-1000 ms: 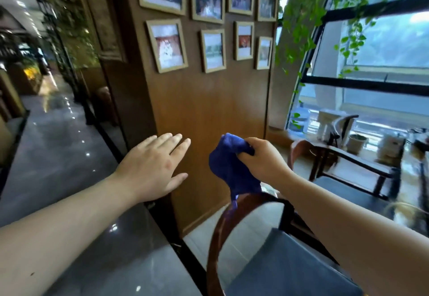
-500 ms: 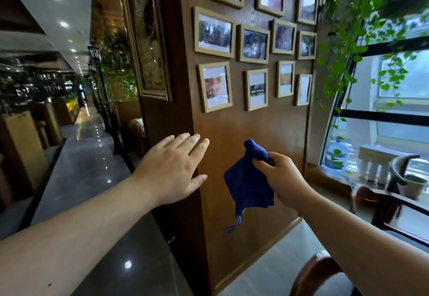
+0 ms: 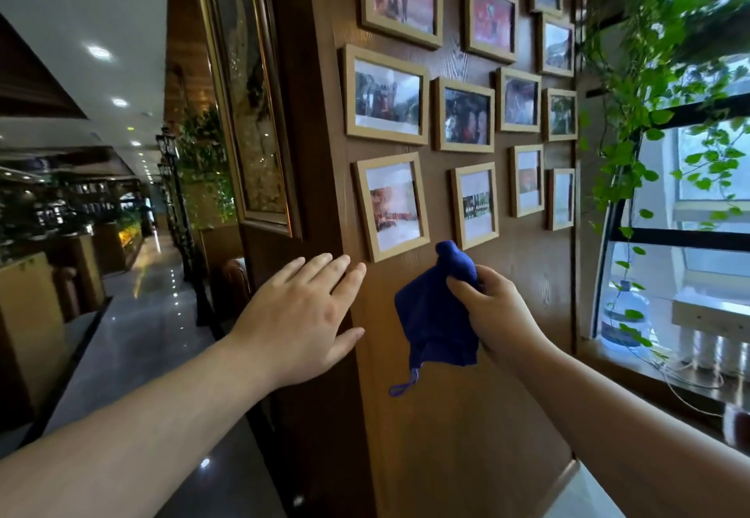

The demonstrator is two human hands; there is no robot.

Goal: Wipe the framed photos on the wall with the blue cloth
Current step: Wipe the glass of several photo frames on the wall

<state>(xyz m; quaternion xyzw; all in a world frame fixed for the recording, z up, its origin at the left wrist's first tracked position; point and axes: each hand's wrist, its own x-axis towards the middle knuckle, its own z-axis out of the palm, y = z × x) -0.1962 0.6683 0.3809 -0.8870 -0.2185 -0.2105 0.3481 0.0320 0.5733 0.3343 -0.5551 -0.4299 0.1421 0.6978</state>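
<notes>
Several framed photos in light wooden frames hang in rows on a brown wooden wall panel (image 3: 454,416). The lowest-left framed photo (image 3: 391,206) is nearest to me. My right hand (image 3: 493,316) grips a bunched blue cloth (image 3: 436,314), whose top corner pokes up just below that frame and the neighbouring framed photo (image 3: 475,204). A small loop dangles from the cloth's bottom. My left hand (image 3: 302,320) is spread flat with fingers apart, at the panel's left edge just below and left of the lowest-left frame. It holds nothing.
A large gilt-framed picture (image 3: 251,111) hangs on the panel's side face at left. Green vines (image 3: 633,144) trail down by the window at right, with a water bottle (image 3: 625,316) on the sill. A glossy corridor (image 3: 134,314) runs off at left.
The view has closed in on the wall and tilted up; the chair has left the view. Both hands have risen towards the lowest row of frames, the cloth still gripped.
</notes>
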